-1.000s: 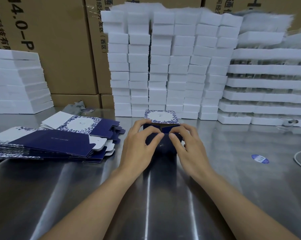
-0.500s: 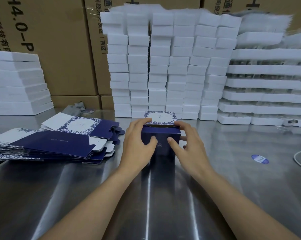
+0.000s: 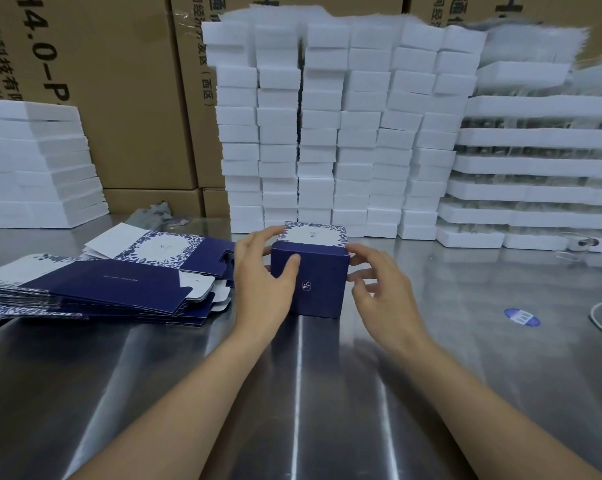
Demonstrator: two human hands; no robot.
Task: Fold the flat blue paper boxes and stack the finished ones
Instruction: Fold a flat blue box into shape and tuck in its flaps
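Box [image 3: 310,278]: stands erected on the steel table [image 3: 292,393], mid-width and toward the far edge, just in front of the wall of white foam blocks [image 3: 327,133]. Navy face toward the camera, top panel white with a blue leaf border. Flats [image 3: 102,282] lie in a loose fanned pile toward the left edge.

Left hand [image 3: 261,275]: grasping the box. The thumb is pressed on the near face and the fingers are wrapped over the left top corner.

Right hand [image 3: 386,289]: fingers loosely bent and holding nothing, just beside the right wall. The index tip is at the right top corner; contact cannot be told.

Handling (judgement):
- Thin card, hollow, so very light. One hand should lift it.
- Walls likely flex and crease under a hard pinch. The open faces look weakest mid-panel and the folded edges stiffest.
- Best hold: two opposite side walls, fingers near the corners, light pressure only.
- Avoid pushing down on the top panel, which may be a tucked flap that could pop in.
- The steel looks slick, so the box will probably skate if nudged. It needs steadying with one hand.
- Printed finish may scuff, so lifting is better than dragging.
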